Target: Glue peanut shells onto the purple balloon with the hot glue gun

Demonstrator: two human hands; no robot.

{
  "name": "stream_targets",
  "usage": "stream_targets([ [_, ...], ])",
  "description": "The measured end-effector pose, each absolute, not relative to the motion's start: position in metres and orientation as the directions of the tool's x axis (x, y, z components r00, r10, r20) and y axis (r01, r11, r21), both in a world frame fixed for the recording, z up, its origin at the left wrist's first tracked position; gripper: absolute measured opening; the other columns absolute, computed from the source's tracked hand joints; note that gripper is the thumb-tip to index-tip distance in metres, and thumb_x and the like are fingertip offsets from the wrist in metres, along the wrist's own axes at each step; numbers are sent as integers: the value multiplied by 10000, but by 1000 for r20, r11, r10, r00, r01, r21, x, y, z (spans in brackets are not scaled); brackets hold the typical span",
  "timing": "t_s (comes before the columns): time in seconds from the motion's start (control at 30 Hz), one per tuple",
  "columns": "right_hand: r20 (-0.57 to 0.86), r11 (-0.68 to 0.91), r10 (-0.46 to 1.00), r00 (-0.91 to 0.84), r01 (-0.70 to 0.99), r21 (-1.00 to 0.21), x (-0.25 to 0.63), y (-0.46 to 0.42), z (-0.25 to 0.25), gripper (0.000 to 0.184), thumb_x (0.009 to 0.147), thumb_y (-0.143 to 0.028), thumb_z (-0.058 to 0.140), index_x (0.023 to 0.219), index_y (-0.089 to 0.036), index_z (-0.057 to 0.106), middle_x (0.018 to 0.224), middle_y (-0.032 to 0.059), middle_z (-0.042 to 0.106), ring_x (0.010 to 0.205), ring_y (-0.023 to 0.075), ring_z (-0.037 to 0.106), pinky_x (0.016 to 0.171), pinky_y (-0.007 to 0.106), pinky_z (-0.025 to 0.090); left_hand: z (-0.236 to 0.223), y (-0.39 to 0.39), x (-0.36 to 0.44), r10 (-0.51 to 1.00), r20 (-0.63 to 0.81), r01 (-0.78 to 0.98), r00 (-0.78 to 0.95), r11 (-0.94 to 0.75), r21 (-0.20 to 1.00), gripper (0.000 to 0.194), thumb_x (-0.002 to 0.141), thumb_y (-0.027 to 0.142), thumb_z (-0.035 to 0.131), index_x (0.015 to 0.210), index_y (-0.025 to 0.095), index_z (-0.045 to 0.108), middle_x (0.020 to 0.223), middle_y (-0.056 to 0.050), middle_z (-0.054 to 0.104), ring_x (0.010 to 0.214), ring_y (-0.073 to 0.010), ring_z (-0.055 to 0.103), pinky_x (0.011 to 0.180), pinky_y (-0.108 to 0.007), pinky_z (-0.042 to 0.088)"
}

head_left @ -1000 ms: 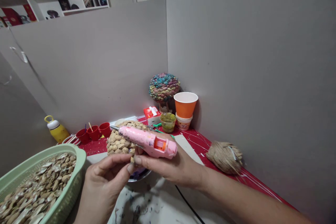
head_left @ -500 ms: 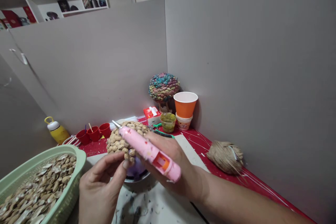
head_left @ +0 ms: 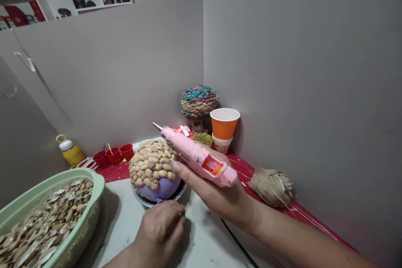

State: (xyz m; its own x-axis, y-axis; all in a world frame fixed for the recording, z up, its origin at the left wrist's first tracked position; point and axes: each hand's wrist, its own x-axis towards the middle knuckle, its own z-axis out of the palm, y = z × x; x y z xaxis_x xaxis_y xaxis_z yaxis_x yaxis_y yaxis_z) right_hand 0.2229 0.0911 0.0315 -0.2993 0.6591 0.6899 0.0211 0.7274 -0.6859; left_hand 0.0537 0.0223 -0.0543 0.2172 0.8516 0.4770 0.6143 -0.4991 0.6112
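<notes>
My right hand (head_left: 216,192) grips a pink hot glue gun (head_left: 191,150), its metal nozzle pointing up and to the left. Below and left of the nozzle, a purple balloon (head_left: 163,188) rests in a metal bowl (head_left: 184,192). Peanut shells (head_left: 150,161) cover the balloon's upper part, while its lower front is bare. Just in front of the bowl, low over the board, my left hand (head_left: 161,228) is closed with its fingers curled. A small dark bit shows at its fingertips, too little to name.
A green basket (head_left: 99,192) of peanut shells stands at the left. Behind are a yellow bottle (head_left: 71,155), red cups (head_left: 114,157), a multicoloured shell-covered ball (head_left: 198,102) and an orange paper cup (head_left: 224,127). A twine ball (head_left: 271,187) lies right; the gun's black cord (head_left: 238,243) crosses the board.
My left hand has left the shells on the balloon and moved down and right, its fingers curling in. The glue gun has risen and shifted right, uncovering the balloon.
</notes>
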Motion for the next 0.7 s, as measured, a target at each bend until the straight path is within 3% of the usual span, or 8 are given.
stream_targets([
  [0.13, 659, 700, 671, -338, -2, -714, 224, 91, 30, 117, 903, -267, 591, 812, -215, 540, 782, 6, 633, 716, 163, 586, 712, 294, 484, -54, 24, 53, 856, 499, 629, 133, -462, 625, 192, 859, 171, 618, 970, 228, 764, 889, -107, 782, 822, -225, 726, 786, -297, 542],
  [0.23, 644, 687, 679, -354, -6, -727, 225, 90, 32, 130, 882, -267, 610, 799, -219, 524, 733, -8, 599, 684, 160, 565, 672, 281, 482, -46, 21, 59, 877, 481, 562, 4, -400, 724, 149, 828, 186, 656, 929, 207, 764, 832, -87, 781, 748, -209, 719, 740, -288, 553],
  [0.3, 629, 673, 684, -368, -13, -739, 225, 89, 34, 122, 875, -255, 614, 794, -213, 534, 744, -5, 609, 701, 161, 576, 691, 279, 492, -36, 18, 63, 909, 404, 439, -103, -323, 839, 108, 794, 205, 697, 877, 193, 764, 786, -71, 775, 703, -197, 706, 705, -279, 557],
  [0.4, 633, 667, 654, -414, -79, -741, 224, 88, 37, 23, 883, -217, 600, 890, -211, 580, 870, 13, 666, 800, 169, 617, 783, 283, 509, -17, 16, 64, 963, 168, 75, -209, -156, 985, 122, 724, 259, 783, 816, 183, 758, 737, -46, 764, 669, -180, 699, 678, -268, 561],
  [0.53, 621, 658, 626, -471, -107, -745, 222, 87, 37, 66, 880, -193, 594, 940, -214, 576, 915, 20, 661, 802, 168, 620, 788, 294, 519, 2, 16, 57, 995, -35, -335, -99, 0, 942, 197, 685, 281, 839, 827, 169, 761, 728, -35, 756, 656, -148, 698, 673, -246, 557],
  [0.7, 603, 661, 637, -481, -64, -748, 223, 85, 38, 29, 868, -225, 607, 879, -207, 587, 831, 19, 644, 799, 187, 627, 792, 332, 534, 5, 17, 52, 995, -87, -485, 49, 100, 869, 175, 699, 214, 834, 843, 152, 756, 769, -47, 753, 641, -124, 687, 625, -215, 549],
])
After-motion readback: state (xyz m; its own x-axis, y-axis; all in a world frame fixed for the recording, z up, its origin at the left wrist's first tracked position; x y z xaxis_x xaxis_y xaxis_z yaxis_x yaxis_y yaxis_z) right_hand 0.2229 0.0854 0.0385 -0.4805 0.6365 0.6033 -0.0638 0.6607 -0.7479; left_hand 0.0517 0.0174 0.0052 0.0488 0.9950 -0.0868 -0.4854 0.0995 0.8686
